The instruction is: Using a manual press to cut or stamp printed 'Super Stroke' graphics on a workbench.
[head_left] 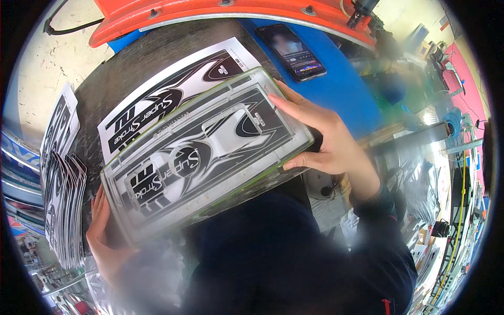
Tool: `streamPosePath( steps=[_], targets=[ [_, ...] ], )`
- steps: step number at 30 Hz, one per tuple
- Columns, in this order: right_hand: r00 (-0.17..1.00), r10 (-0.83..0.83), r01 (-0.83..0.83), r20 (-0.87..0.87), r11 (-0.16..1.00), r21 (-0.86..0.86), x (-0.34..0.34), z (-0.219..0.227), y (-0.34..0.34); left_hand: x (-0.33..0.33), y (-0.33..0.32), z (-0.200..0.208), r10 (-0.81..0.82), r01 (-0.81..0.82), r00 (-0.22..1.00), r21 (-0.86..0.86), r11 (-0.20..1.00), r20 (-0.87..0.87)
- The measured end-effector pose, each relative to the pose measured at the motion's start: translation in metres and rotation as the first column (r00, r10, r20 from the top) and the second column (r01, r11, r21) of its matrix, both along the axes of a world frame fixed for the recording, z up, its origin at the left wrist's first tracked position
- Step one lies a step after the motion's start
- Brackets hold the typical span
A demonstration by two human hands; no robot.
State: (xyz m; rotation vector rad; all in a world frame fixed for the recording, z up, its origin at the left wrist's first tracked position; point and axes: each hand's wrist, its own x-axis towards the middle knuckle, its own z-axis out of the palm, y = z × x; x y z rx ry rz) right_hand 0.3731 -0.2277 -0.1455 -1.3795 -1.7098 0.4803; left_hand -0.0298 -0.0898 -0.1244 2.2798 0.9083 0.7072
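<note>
A clear, thick rectangular template plate (220, 186) with greenish edges and cut-out outlines lies tilted in front of me. Black, grey and white printed graphics show through it; whether that print is on a sheet held against it, I cannot tell. My right hand (331, 139) grips its right end, fingers at the far corner and thumb at the near one. At the left end, my left hand (105, 231) is closed on the edge, with part of the hand blurred. Just beyond the plate, partly covered by it, is a white printed sheet (229, 47) with a similar black design.
A dark worktop (157, 44) carries the sheet. On a blue surface (344, 89) at far right lies a phone (291, 51) with its screen lit. An orange-red machine beam (262, 9) crosses the far side. A fanned stack of printed sheets (63, 205) is at left.
</note>
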Motion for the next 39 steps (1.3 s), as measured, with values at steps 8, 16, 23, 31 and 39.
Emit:
streamPosePath(
  steps=[8, 16, 23, 31, 39],
  targets=[
    [0.999, -0.023, 0.023, 0.029, 1.000, 0.020, 0.000, 0.000, 0.000, -0.003, 0.001, -0.002, -0.007, 0.005, 0.999, 0.030, 1.000, 0.052],
    [1.000, -0.009, 0.009, 0.014, 0.999, 0.031, -0.001, 0.000, 0.001, -0.007, 0.003, -0.001, 0.009, -0.007, 0.994, 0.021, 1.000, -0.105],
    [1.000, -0.003, 0.003, 0.011, 0.999, 0.042, 0.000, 0.002, 0.000, -0.001, 0.001, -0.003, 0.021, -0.021, 0.996, 0.005, 1.000, 0.084],
    [0.983, -0.120, 0.126, 0.140, 0.992, -0.033, -0.008, 0.001, -0.001, -0.014, 0.004, 0.012, 0.030, 0.004, 0.967, 0.132, 0.991, -0.254],
    [0.986, -0.161, 0.164, 0.045, 0.985, -0.060, -0.006, -0.008, 0.000, -0.011, 0.003, 0.018, 0.012, 0.004, 0.949, 0.050, 0.999, -0.316]
  ],
)
